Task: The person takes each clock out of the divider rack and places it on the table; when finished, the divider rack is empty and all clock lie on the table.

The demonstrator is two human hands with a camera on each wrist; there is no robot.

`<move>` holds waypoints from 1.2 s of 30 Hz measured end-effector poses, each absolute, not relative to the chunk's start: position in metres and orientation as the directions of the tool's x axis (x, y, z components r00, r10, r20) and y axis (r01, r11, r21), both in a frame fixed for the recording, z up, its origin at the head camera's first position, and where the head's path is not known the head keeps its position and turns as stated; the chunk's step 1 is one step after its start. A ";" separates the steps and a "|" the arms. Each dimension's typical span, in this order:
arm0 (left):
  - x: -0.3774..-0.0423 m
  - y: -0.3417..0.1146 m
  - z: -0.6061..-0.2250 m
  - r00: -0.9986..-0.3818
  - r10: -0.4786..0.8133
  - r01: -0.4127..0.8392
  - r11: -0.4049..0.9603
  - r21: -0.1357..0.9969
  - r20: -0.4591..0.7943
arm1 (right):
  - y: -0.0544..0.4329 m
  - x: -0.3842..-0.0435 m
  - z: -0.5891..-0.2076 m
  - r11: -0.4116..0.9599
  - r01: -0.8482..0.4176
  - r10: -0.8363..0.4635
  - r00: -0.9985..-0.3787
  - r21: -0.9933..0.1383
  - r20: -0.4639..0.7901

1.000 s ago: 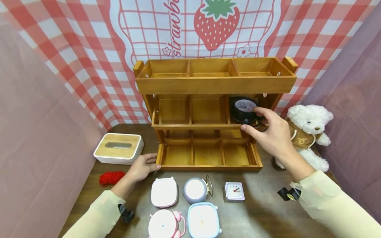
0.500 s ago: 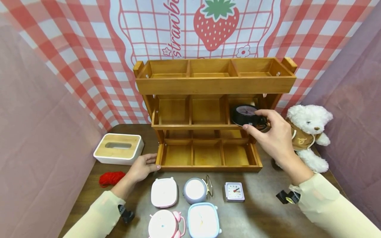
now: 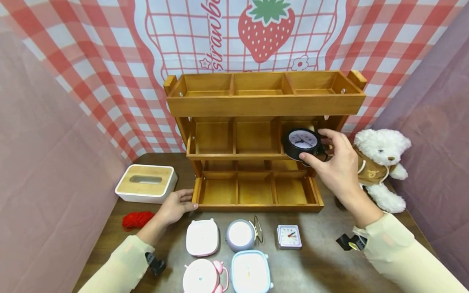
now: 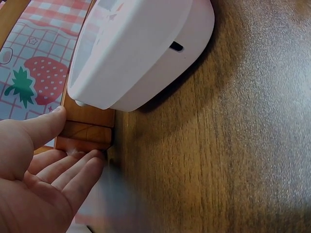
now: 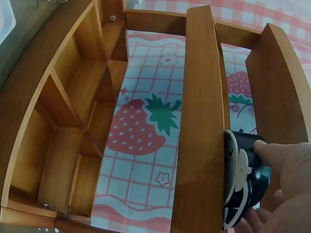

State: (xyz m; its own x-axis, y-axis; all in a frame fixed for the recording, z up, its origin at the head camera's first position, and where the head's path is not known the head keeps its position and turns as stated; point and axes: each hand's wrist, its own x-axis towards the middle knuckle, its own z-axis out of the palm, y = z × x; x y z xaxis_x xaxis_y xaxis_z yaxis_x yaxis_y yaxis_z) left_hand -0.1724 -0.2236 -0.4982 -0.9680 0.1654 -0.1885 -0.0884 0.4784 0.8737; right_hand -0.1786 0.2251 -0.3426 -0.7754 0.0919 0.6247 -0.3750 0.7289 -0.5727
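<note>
My right hand (image 3: 335, 160) pinches a round black alarm clock (image 3: 302, 140) between thumb and fingers at the right compartment of the wooden rack's (image 3: 265, 105) middle tier. The clock's pale dial faces up and its lower edge overlaps the tier's front rail. In the right wrist view, the black clock (image 5: 257, 179) shows its pale back plate beside the wooden rail, and the right hand (image 5: 286, 179) holds its far side. My left hand (image 3: 175, 206) touches the left front corner of the rack's bottom tier, fingers along the side, thumb at the front; the left wrist view shows these fingers (image 4: 73, 179) loosely bent.
Before the rack stand a white clock (image 3: 202, 237), a pink clock (image 3: 199, 276), a blue clock (image 3: 250, 270), a grey-blue round clock (image 3: 239, 235) and a small square clock (image 3: 288, 236). Left are a tissue box (image 3: 146, 183) and red yarn (image 3: 137, 219); right sits a white teddy bear (image 3: 382, 162).
My right hand has tipped the black clock and drawn it slightly forward, so it now overlaps the middle tier's front rail. The left hand has stayed at the rack's corner.
</note>
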 end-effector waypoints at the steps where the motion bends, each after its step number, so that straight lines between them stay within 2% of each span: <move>1: -0.172 -0.223 -0.498 -0.968 0.166 -0.087 0.476 0.875 -0.187 | 0.225 -0.178 -0.342 0.726 -0.359 0.098 -0.790 -0.587 0.605; 5: -0.172 -0.223 -0.498 -0.969 0.170 -0.076 0.477 0.876 -0.177 | 0.225 -0.175 -0.339 0.731 -0.320 0.097 -0.825 -0.602 0.557; 13: -0.173 -0.221 -0.493 -0.969 0.174 -0.072 0.485 0.872 -0.177 | 0.229 -0.174 -0.338 0.735 -0.338 0.072 -0.823 -0.588 0.563; 22: -0.171 -0.221 -0.494 -0.970 0.178 -0.058 0.486 0.872 -0.164 | 0.231 -0.173 -0.338 0.774 -0.325 0.010 -0.852 -0.543 0.523; 27: -0.171 -0.220 -0.497 -0.970 0.180 -0.057 0.485 0.873 -0.163 | 0.233 -0.173 -0.343 0.749 -0.371 -0.003 -0.831 -0.550 0.556; 36: -0.169 -0.220 -0.495 -0.970 0.175 -0.072 0.462 0.884 -0.171 | 0.240 -0.170 -0.350 0.715 -0.467 -0.007 -0.748 -0.520 0.663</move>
